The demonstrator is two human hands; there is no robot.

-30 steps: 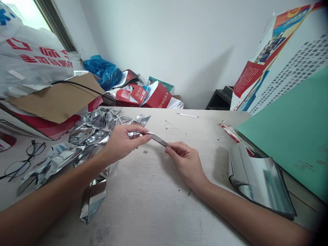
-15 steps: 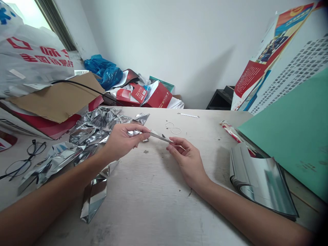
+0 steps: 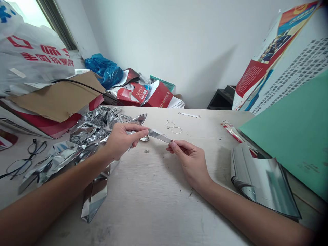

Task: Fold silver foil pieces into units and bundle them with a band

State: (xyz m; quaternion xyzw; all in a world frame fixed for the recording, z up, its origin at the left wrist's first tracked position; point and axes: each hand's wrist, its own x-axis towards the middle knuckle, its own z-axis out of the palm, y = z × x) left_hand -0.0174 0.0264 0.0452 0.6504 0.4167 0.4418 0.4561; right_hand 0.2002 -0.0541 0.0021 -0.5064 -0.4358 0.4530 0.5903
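Silver strip (image 3: 160, 136): turned since half a second earlier, when it was seen nearly edge-on; its bright flat face is now shown to the camera. It is stretched between both hands, raised over the counter (image 3: 153, 198) and slanted, with its left end nearer the far edge.
Right hand (image 3: 191, 160): re-set on the strip; the thumb, seen below the strip's end before, is now laid over it, and that end is pinched against the fingers.
Left hand (image 3: 125, 136): little changed; the other end is gripped between thumb and forefinger, with the very tip hidden.
Foil pile (image 3: 87, 131): spread along the counter's left part, one folded piece reaching toward the near edge. Its tip beyond the left hand has been shifted slightly; whether that is joined to the strip cannot be told.
Rings (image 3: 173, 127): laid touching, between the strip and the far edge, unmoved.
White strip (image 3: 189, 114): left lying just inside the far edge.
Spectacles (image 3: 32, 155): set down toward the counter's left edge, beside the foil.
Silver sheets (image 3: 266, 184): stacked and curled over on the right side, below a green board (image 3: 289, 133), unmoved.
Red-and-white packet (image 3: 232, 131): placed near the far right corner, beside the green board.
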